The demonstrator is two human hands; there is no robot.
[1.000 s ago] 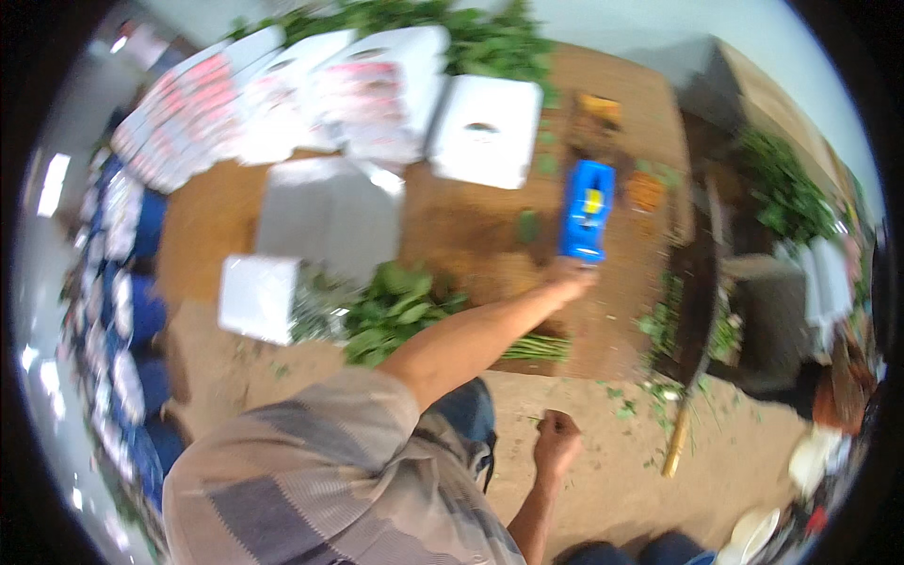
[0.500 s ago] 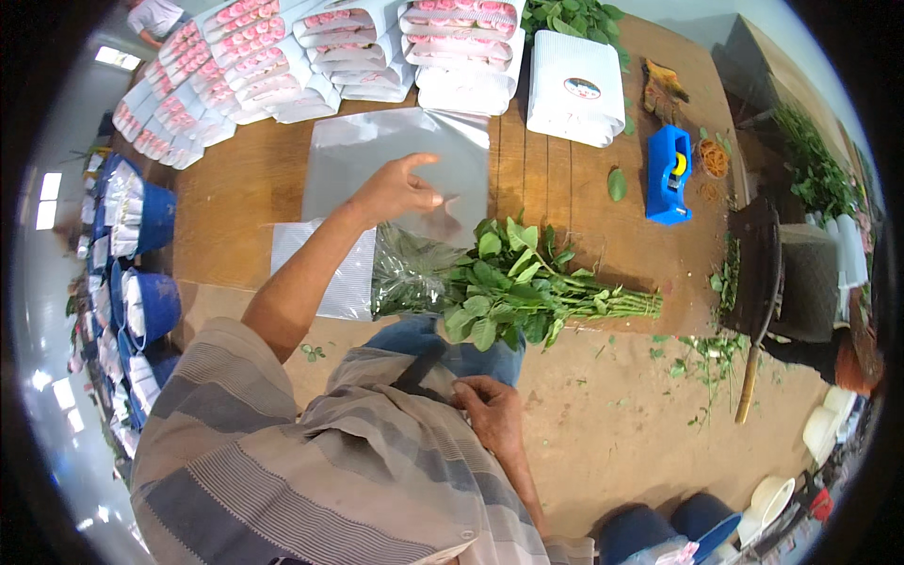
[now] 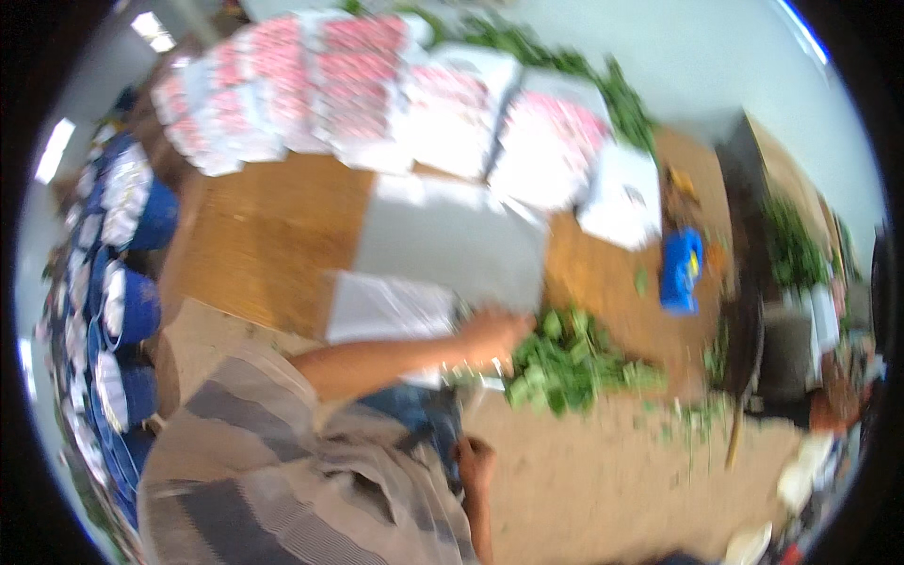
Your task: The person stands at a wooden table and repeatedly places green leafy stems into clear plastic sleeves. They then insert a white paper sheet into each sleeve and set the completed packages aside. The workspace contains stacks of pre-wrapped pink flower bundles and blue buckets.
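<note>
A leafy bunch of green stems [image 3: 565, 363] lies along the table's near edge, its cut ends pointing right. Clear film and a white corrugated wrap [image 3: 391, 306] surround its left end, where any blooms are hidden. My left hand [image 3: 497, 337] is over the join of wrap and leaves, touching or just above it; motion smears its fingers. Low in front of my body, my right hand [image 3: 474, 461] is closed, fingers curled. Something dark is beside it, but what it grips is hidden. Behind the bunch lies a flat sheet of clear film [image 3: 452, 240].
Wrapped pink-rose bouquets [image 3: 363, 80] are stacked along the table's far side. A blue tape dispenser [image 3: 680, 271] and an orange-brown glove [image 3: 682, 191] are at the right. Blue buckets [image 3: 137, 306] line the left. Leaf scraps [image 3: 697, 414] lie near the right edge.
My left hand has come down and right, from above the clear film to the wrapped bunch. My right hand stays low by my body. The whole view has shifted and blurred.
</note>
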